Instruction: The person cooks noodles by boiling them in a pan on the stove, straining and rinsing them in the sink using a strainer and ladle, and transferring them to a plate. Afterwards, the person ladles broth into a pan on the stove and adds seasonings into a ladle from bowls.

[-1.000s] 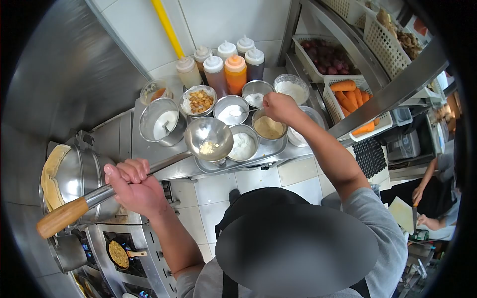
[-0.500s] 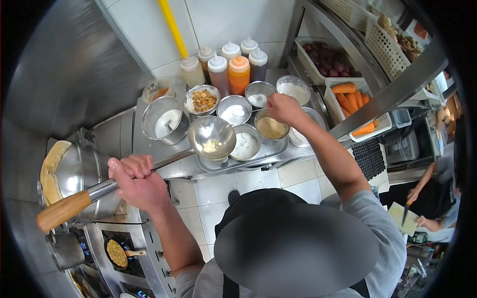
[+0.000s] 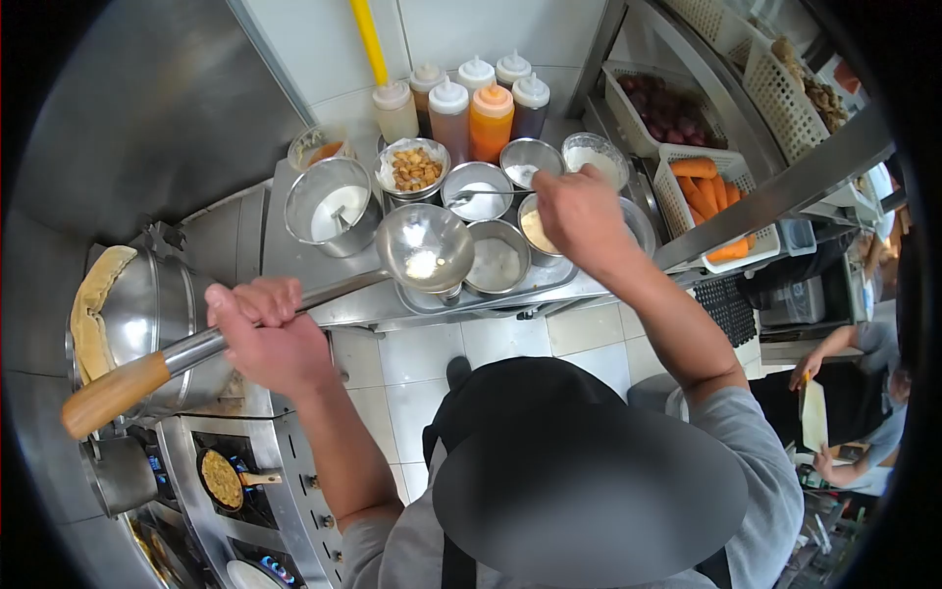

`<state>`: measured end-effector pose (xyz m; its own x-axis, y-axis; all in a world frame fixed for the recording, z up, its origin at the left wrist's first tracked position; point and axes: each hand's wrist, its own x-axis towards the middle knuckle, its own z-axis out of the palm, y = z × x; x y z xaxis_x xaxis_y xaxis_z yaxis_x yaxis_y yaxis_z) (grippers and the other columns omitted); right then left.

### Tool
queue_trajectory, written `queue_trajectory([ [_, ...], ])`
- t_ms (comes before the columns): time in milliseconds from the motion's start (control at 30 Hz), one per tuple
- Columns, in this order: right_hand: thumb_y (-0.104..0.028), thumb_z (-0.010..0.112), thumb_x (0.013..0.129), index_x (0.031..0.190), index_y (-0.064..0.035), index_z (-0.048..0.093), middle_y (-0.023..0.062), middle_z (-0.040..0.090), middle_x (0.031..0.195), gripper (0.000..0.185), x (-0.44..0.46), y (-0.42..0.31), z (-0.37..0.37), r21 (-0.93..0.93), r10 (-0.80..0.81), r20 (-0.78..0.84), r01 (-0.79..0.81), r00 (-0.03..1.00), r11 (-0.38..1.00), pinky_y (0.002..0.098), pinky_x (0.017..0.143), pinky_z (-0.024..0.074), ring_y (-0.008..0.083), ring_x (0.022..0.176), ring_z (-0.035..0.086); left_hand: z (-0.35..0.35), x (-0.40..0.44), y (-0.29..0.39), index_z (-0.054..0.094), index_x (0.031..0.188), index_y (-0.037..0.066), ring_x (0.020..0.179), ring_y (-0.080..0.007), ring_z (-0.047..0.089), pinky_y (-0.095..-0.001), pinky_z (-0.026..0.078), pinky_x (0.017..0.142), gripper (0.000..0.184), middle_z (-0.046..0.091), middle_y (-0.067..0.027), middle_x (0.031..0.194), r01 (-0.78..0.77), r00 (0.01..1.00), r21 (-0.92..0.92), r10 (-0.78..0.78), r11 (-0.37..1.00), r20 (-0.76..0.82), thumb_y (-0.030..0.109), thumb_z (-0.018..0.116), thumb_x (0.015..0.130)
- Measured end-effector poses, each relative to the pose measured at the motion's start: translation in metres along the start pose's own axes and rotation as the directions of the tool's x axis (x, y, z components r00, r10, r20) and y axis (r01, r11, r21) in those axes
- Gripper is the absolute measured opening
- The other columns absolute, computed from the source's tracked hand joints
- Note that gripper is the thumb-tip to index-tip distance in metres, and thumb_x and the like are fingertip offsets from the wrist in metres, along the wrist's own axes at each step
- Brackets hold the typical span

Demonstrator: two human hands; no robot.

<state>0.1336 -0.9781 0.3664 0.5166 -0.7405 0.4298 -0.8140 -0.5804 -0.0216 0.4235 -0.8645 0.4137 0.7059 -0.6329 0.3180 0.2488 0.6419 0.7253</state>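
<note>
My left hand (image 3: 270, 329) is wrapped round the metal shaft of a large ladle with a wooden end (image 3: 116, 395). The ladle's bowl (image 3: 425, 247) hangs over the tray's left part, with a little pale yellow matter in it. My right hand (image 3: 589, 216) is closed on the handle of a small metal spoon (image 3: 461, 198), whose head is over a bowl of white powder (image 3: 479, 191). Beneath that hand, a bowl of tan powder (image 3: 538, 228) is partly hidden. Another bowl of white matter (image 3: 496, 260) stands beside the ladle.
Behind the bowls stand several squeeze bottles (image 3: 492, 123). A basket of carrots (image 3: 702, 196) is on the right shelf. At lower left, a pan of food (image 3: 221, 479) sits on the stove (image 3: 201, 510). A co-worker (image 3: 849, 393) holds a knife and a board at right.
The view has shifted somewhat. The small spoon now shows in my right hand, extending left over the bowls. The co-worker's board has tilted upright.
</note>
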Motion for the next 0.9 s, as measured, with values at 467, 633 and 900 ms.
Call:
queue_trajectory([
  [467,-0.009,0.064,0.07,0.076,-0.0068,0.065,0.0123,0.068,0.072,0.007,-0.046,-0.008,0.065,0.023,-0.13,0.417,0.132,0.9,0.991,0.0391,0.068,0.0507,0.0276,0.07,0.068,-0.038,0.002,0.037,0.032,0.066,0.014,0.051,-0.0107,0.03,-0.0276,0.029,0.055,0.041,0.031,0.0014,0.053,-0.127,0.991,-0.018,0.128,0.992,0.03,0.03,0.045,0.102],
  [633,-0.01,0.06,0.074,0.077,-0.0046,0.064,0.0162,0.066,0.07,0.007,-0.047,-0.004,0.061,0.072,0.002,0.493,-0.043,0.87,0.996,0.0437,0.064,0.0526,0.0325,0.069,0.067,-0.036,-0.002,0.035,0.031,0.066,0.014,0.051,-0.0108,0.029,-0.0277,0.029,0.055,0.042,0.031,0.0012,0.053,-0.112,0.993,-0.004,0.112,0.994,0.022,0.03,0.045,0.102],
  [900,-0.012,0.058,0.078,0.076,-0.0049,0.064,0.0171,0.065,0.071,0.009,-0.032,0.026,0.024,0.105,0.106,0.341,-0.149,0.934,0.983,0.0471,0.065,0.0507,0.0366,0.069,0.065,-0.025,-0.009,0.023,0.033,0.066,0.014,0.05,-0.0104,0.029,-0.0278,0.03,0.055,0.041,0.031,0.0015,0.053,-0.076,0.995,-0.034,0.078,0.997,0.063,0.028,0.042,0.104],
])
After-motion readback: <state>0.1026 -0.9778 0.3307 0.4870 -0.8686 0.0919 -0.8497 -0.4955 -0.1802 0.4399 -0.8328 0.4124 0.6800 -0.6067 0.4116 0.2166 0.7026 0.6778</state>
